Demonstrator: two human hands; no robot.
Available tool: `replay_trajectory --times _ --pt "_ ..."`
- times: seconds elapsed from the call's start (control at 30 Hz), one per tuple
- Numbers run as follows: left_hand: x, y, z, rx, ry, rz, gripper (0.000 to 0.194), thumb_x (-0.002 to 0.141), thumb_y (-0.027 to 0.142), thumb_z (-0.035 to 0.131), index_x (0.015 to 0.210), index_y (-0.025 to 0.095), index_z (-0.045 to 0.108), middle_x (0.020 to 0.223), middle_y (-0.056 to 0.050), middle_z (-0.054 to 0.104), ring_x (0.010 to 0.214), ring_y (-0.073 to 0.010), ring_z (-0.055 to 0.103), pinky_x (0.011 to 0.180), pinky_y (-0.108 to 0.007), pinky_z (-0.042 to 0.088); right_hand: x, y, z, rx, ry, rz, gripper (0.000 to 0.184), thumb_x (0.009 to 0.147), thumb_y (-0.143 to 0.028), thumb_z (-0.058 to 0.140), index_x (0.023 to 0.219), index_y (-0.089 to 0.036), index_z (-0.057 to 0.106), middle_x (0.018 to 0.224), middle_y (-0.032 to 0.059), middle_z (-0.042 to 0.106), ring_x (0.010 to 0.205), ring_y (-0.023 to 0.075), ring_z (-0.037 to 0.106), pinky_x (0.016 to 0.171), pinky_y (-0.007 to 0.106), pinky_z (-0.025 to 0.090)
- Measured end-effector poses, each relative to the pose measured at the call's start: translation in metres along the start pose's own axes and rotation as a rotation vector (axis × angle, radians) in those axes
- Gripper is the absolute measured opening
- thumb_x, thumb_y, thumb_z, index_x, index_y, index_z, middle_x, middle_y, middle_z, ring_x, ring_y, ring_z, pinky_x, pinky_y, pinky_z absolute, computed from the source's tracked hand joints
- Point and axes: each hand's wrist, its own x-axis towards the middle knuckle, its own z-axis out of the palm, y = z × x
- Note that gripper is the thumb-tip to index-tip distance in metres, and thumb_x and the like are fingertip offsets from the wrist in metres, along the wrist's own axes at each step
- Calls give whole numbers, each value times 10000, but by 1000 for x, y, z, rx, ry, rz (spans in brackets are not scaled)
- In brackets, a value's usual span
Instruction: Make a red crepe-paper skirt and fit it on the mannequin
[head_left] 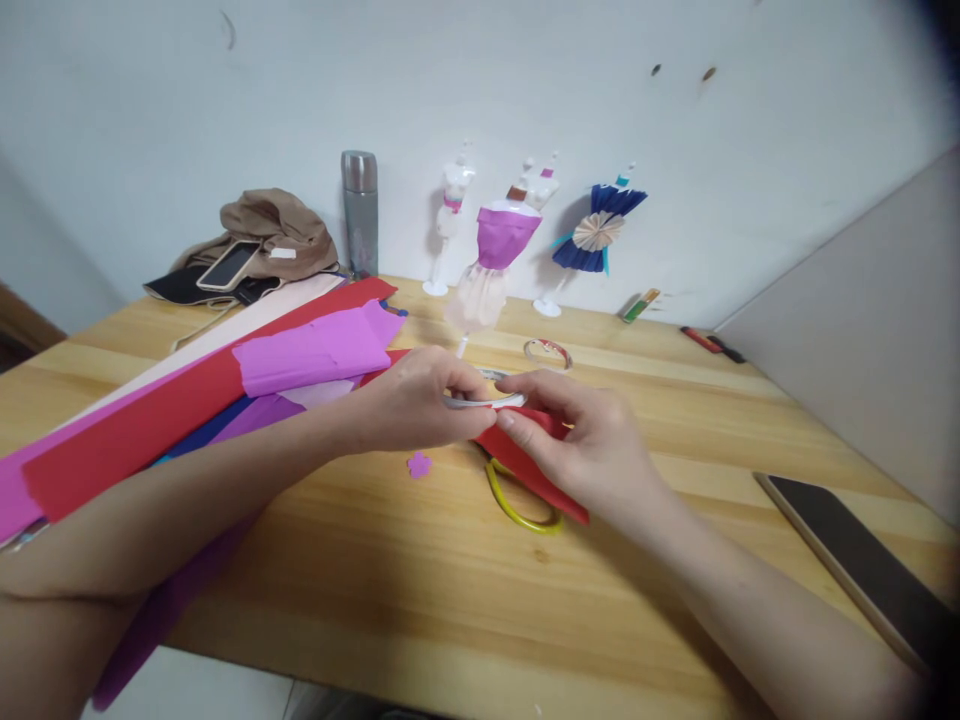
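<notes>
My left hand (424, 400) is closed, its fingertips on a thin white ring that looks like a roll of tape (510, 401). My right hand (581, 425) pinches a strip of red paper (536, 462) between thumb and fingers, its index fingertip at the ring's right edge. The strip hangs down to the right under that hand. Beneath it, a yellow ring (517, 517) lies on the wooden table. A small purple paper flower (419, 465) is just below my left hand. Where paper and ring meet is partly hidden by my fingertips.
Rolls of coloured paper (150, 430) lie across the left side. Small dressed mannequins (506, 240) stand along the wall beside a grey flask (361, 225). Another tape roll (548, 353) lies behind my hands. A large phone (847, 560) is at the right, a brown cloth bag (281, 225) at back left.
</notes>
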Motion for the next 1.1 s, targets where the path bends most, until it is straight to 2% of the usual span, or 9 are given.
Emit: replay_trajectory --times 0.1,0.23,0.47,0.63,0.77,0.87,1.1 --pt "0 1 -1 5 21 43 267 789 205 523 530 140 514 551 41 335 541 -71 286 483 -241 183 -1 1 0 -17 47 -8 205 820 -320 651 980 -210 716 713 38 729 577 184 643 569 309 490" --pt "0 -3 2 25 108 101 243 780 187 539 543 135 556 553 34 386 542 -72 322 488 -237 208 -2 3 1 -77 102 -20 252 821 -395 668 998 -226 728 713 54 730 564 197 637 564 328 481" --pt "-1 -3 7 50 208 80 213 765 177 535 569 129 605 550 28 475 534 -72 371 485 -226 234 -5 6 2 -222 131 -31 379 857 -493 626 1099 -217 717 726 75 732 514 189 595 544 336 443" --pt "0 -2 6 7 256 72 219 747 166 529 533 137 568 509 51 387 513 -60 321 473 -222 214 -5 -3 -2 -37 132 2 384 821 -409 681 1161 -243 616 658 3 649 543 177 574 572 339 466" --pt "0 -3 8 38 322 77 184 722 127 517 549 138 580 534 42 432 538 -69 349 485 -225 230 -3 -8 -3 134 183 70 265 789 -322 694 1009 -257 561 660 -8 589 583 175 562 543 325 437" --pt "0 0 8 46 317 87 175 708 102 514 549 142 575 541 35 460 551 -79 372 499 -227 260 -1 -10 -3 188 135 121 167 782 -320 684 857 -257 549 671 5 585 586 173 541 535 327 423" --pt "-2 5 8 30 284 125 170 736 115 520 593 152 605 555 20 495 582 -100 420 529 -231 316 0 -16 -4 249 101 163 223 771 -360 686 673 -249 519 591 -10 545 530 149 488 516 313 388"
